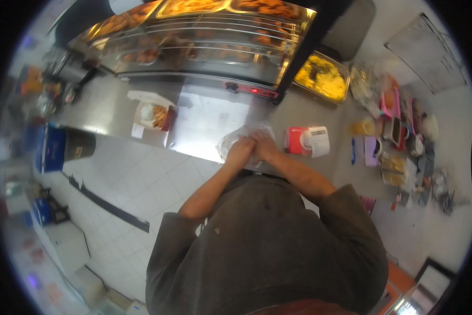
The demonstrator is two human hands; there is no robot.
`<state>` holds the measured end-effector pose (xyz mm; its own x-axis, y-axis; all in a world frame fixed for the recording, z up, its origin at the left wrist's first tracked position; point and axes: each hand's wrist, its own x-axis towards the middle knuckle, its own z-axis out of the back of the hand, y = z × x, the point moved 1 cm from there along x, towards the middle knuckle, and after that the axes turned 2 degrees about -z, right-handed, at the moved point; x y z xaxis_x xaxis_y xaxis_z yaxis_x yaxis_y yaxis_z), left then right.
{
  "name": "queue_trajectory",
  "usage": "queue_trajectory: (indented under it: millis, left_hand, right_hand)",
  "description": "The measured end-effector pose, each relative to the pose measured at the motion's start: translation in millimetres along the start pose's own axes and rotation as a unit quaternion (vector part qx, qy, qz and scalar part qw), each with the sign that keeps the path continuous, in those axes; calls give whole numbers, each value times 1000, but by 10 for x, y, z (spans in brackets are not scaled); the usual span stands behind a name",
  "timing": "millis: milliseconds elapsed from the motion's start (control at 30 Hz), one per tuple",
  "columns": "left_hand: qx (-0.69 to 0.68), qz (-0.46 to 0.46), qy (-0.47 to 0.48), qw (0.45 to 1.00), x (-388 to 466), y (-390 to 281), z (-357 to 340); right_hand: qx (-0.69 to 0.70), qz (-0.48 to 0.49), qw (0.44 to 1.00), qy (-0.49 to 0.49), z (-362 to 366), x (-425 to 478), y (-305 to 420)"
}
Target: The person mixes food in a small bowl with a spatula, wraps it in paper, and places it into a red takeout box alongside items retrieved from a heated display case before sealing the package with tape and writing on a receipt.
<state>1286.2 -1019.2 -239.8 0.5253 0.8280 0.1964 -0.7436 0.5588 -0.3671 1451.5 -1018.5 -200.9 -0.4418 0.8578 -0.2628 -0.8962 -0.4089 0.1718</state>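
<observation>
Close together at the counter's front edge, my left hand [242, 151] and my right hand [264, 146] both grip a clear plastic bag [229, 142]. The fingers are partly hidden in the crumpled plastic, and what the bag holds cannot be made out. Just right of my right hand lies a red and white takeaway box [298, 140], with a printed paper slip [320, 141] on it. Further left on the steel counter stands an open takeaway box [168, 119] with browned food and a pale round item inside; a white slip [137, 131] hangs at its front.
A lit glass food warmer [204, 75] with trays of food stands behind the counter. Right of it sits a metal tray of yellow food [322, 76]. A blue pen [353, 151], a purple item [371, 151] and several packets crowd the right side. A dark bin [79, 144] stands left.
</observation>
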Motion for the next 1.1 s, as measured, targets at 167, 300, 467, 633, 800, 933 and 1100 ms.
queue_trajectory:
  millis: [167,300,467,633,800,933,1100]
  left_hand:
    - [227,-22,349,909,503,-68,-92]
    - [139,-6,461,877,643,-81,-136]
    - [-202,-22,318,926,599,-838,-80]
    - [-634,254,114,721,896,-1675,-979]
    - [-594,338,80,726,1136,-1787,-1037]
    - [-674,299,29,675,887,-1877,-355]
    - [-663,347,-52,662,141,-1212,306]
  right_hand:
    - [144,67,987,33,-196,-24,-640]
    - [235,-7,961,-147,321,-426,-747]
    - [250,-465,773,-352,527,-1433,-1865]
    - [752,-360,548,-63,151,-1626,-2225]
    - [754,-341,557,-73,327,-1656,-2034]
    - [668,-266,671,-179,756,-1646,-1629]
    - [474,-267,817,-189,708,-1035,-711]
